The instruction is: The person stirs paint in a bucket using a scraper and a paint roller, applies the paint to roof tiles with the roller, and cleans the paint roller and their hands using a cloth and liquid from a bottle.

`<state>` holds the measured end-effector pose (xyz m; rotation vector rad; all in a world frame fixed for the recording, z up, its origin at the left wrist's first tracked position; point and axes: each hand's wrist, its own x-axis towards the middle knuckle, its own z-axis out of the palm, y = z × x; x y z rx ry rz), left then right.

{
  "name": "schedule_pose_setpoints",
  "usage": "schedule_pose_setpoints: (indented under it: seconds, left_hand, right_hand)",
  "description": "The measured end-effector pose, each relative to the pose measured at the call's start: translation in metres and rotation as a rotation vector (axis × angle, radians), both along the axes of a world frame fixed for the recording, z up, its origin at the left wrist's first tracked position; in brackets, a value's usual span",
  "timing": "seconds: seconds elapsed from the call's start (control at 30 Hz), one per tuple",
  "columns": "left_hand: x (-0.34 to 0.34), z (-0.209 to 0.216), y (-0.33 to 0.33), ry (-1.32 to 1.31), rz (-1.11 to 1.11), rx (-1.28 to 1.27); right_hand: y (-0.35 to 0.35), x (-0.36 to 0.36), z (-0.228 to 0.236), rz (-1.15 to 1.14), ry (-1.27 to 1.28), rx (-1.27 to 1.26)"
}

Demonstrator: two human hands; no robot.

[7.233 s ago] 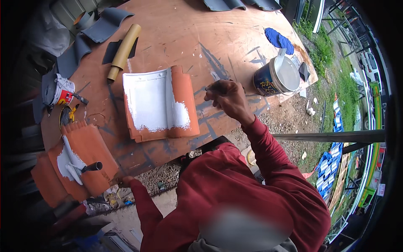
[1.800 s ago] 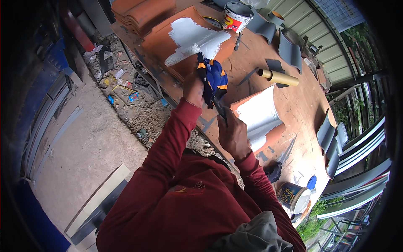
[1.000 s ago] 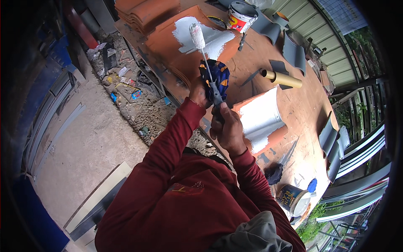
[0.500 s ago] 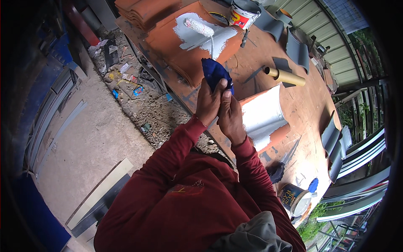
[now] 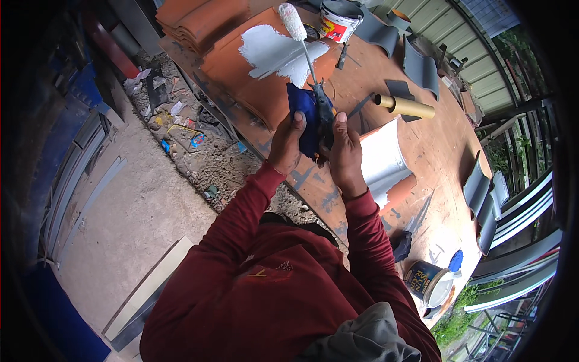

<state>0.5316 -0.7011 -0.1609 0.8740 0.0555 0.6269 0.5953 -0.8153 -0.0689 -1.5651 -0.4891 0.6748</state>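
Note:
My left hand [image 5: 286, 143] holds a dark blue cloth [image 5: 301, 102], its thumb lying on the front of the cloth. A paint roller [image 5: 292, 22] with a white nap rises above both hands. Its dark, paint-stained handle [image 5: 324, 108] lies against the cloth's right side, and my right hand [image 5: 347, 154] grips it from the right; those fingers are mostly hidden behind it. Beyond the hands, a stack of orange-brown curved sheets [image 5: 232, 93] bears a patch of white paint [image 5: 265, 51]. Just right of my right hand lies a curved piece coated mostly white [image 5: 383, 157].
A white paint bucket [image 5: 339, 24] stands at the table's far side. A gold-coloured tube [image 5: 413, 107] and grey curved pieces [image 5: 421, 66] lie on the wooden table [image 5: 443, 139]. Near the right edge, a dark paint can [image 5: 425, 282] is tipped over. Rubble [image 5: 193, 139] borders the table's left side.
My hands have drawn apart, and the dark roller handle now shows between them beside the blue cloth. The roller head has lifted up and away from the white paint patch.

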Motion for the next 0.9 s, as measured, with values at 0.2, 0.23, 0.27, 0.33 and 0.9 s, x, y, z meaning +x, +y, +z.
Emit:
schedule_pose_setpoints:
  seconds: [0.2,0.23,0.27,0.33,0.9]
  left_hand:
    - [0.015,-0.033,0.010,0.122,0.095,-0.375]
    - [0.007,-0.038,0.010,0.169,0.096,-0.394]
    - [-0.005,-0.033,0.006,0.316,0.083,-0.378]
    - [-0.047,-0.047,0.001,0.371,-0.070,-0.335]
    - [-0.063,-0.137,-0.033,0.426,-0.983,-0.559]
  right_hand:
    - [0.020,0.000,0.000,-0.072,-0.966,-0.449]
    - [0.028,0.000,0.005,-0.070,-0.945,-0.512]
    - [0.034,0.010,-0.011,-0.050,-1.024,-0.450]
    - [0.048,0.008,-0.003,-0.031,-0.989,-0.425]
    - [-0.203,-0.070,-0.060,-0.609,-0.582,-0.213]
